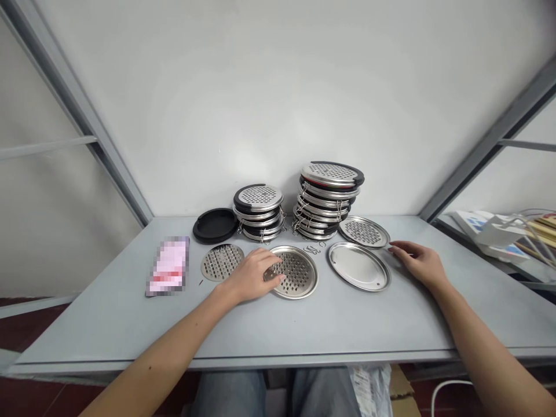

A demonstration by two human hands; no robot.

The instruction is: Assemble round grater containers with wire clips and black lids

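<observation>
My left hand (255, 275) reaches over the left rim of a round metal grater plate (297, 272), its thumb and fingers apart above the holes. Beside that hand on the left lies a flat perforated grater disc (220, 262). My right hand (420, 264) has its fingertips pinched at the right edge of another round grater plate (365, 232). A smooth shallow metal lid or tray (359, 266) lies between my hands, nearer to the right one. Small metal hooks or clips (311, 249) rest behind the middle plate.
Two stacks of clipped round graters, a shorter stack (260, 211) and a taller stack (329, 200), stand against the wall. To their left is a black round ring or base (215, 225). A blurred pink packet (168, 266) lies at left. Grey frame posts (486, 136) flank the table (278, 336).
</observation>
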